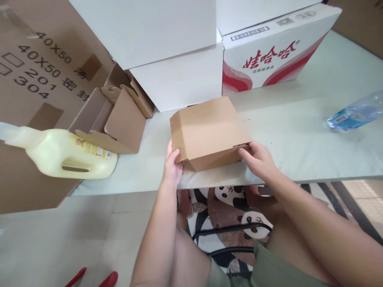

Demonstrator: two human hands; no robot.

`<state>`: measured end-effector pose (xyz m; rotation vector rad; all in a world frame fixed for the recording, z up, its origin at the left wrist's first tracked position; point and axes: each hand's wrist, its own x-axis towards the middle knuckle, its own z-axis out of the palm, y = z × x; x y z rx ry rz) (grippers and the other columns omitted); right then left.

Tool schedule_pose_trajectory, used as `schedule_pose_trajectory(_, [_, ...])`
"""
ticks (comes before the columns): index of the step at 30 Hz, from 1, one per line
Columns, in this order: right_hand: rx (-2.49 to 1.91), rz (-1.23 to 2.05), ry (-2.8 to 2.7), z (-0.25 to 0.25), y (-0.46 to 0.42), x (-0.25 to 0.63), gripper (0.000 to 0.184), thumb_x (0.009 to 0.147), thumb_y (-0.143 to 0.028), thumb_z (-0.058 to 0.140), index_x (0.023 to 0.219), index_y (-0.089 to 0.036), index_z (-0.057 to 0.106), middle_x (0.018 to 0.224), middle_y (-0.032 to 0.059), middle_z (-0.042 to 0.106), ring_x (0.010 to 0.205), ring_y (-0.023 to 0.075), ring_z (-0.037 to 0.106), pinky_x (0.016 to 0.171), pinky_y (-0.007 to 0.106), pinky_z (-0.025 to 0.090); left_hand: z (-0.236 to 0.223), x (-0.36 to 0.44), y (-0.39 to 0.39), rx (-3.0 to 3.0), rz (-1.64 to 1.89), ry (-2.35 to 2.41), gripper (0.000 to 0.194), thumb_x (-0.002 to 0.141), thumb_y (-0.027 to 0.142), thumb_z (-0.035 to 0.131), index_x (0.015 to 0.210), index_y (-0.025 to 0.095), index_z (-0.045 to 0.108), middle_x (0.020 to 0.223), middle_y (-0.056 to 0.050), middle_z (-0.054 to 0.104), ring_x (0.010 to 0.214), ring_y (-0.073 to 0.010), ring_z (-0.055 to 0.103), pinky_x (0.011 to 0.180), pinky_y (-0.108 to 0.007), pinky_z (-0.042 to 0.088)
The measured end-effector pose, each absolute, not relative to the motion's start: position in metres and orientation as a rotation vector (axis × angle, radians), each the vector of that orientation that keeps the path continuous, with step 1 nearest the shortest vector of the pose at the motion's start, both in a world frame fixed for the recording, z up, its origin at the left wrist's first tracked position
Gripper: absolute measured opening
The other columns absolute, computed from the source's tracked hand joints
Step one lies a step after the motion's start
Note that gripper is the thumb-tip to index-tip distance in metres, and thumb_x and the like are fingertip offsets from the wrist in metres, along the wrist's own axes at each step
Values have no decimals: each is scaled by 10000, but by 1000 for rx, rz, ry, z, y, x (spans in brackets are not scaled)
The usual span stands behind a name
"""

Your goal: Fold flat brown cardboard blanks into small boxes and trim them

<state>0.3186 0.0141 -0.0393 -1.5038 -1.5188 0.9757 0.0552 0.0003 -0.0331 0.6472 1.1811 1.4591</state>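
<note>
A brown cardboard box (212, 127) rests on the pale green tablecloth near the table's front edge, its broad top panel facing up. My left hand (173, 165) grips its front left corner, thumb on the side flap and fingers partly hidden behind it. At the front right corner, my right hand (259, 159) pinches the edge by a dark slot, with the thumb in front. A small gap shows at the lower left corner of the box, where a flap stands out. What lies inside the box is hidden.
To the left stand an open brown carton (125, 119) and a yellow jug (80, 155) with a handle. White boxes (179, 75) and a red-and-white water carton (269, 59) line the back. A plastic bottle (353, 115) lies at the right. The table's front edge (314, 179) runs above my legs.
</note>
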Motion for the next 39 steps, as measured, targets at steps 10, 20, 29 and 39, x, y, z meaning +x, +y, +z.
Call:
schedule_pose_trajectory(10, [-1557,988,-1510,-39,15,317,272,714,-459,512,763,-206,600,736,81,665,738,255,614,692,386,453,-33,56,1,637,1454,1195,725,703,346,704,1401,301,513,1343,-58,630,1127,-257,624,708,-288,505])
schedule_pose_trajectory(20, [-1545,946,-1536,-38,14,318,229,731,-449,520,686,-224,534,643,37,607,630,202,558,589,338,414,-34,56,0,646,1453,1214,698,701,358,711,1370,292,522,1326,-64,635,1126,-260,622,729,-300,505])
schedule_pose_trajectory(29, [-1512,941,-1529,-38,14,319,213,744,-393,543,770,-198,625,720,61,683,681,220,604,615,341,455,-35,56,1,658,1461,1205,628,706,354,713,1310,284,555,1270,-66,657,1099,-265,628,721,-304,485])
schedule_pose_trajectory(39, [-1478,961,-1506,-38,13,318,239,751,-382,558,833,-186,668,779,78,711,727,236,629,660,356,490,-33,58,1,626,1466,1208,663,682,349,733,1311,277,538,1274,-68,653,1065,-249,632,702,-284,477])
